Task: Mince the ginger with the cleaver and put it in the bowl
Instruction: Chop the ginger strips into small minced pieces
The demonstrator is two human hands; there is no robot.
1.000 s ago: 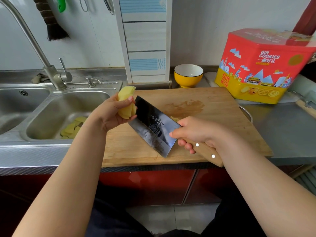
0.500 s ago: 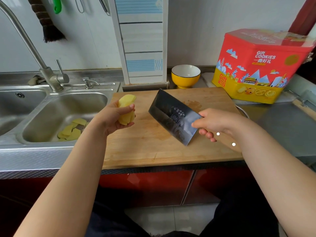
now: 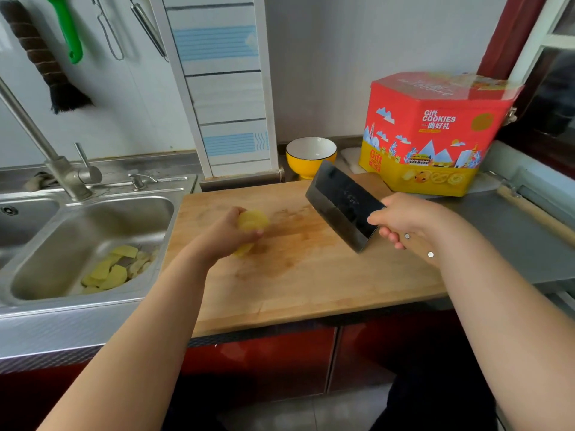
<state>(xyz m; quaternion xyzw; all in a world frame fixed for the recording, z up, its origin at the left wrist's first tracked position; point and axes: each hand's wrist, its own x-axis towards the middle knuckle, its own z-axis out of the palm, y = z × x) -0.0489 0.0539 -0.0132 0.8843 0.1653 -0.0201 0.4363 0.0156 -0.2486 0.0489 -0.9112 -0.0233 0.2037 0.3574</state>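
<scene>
The left hand (image 3: 231,233) is gripping the peeled yellow ginger (image 3: 252,221) over the middle of the wooden cutting board (image 3: 298,284), fingers curled round it; the piece is blurring, so whether its underside is touching the board is hard to tell, and the hand is hiding much of it. The right hand (image 3: 404,217) is holding the cleaver (image 3: 343,206) by its wooden handle, fingers wrapped round it and covering most of the handle, so only its riveted end is showing. The dark blade is tilting above the board's right half, well apart from the ginger, its far corner overlapping the view of the yellow bowl (image 3: 311,157), which is standing just behind the board. Beside the bowl, a red and yellow cookie tin (image 3: 435,135) is sitting on the counter. Yellow peelings (image 3: 109,270) are lying in the sink (image 3: 93,219) to the left; what is lying under them is too small to make out.
</scene>
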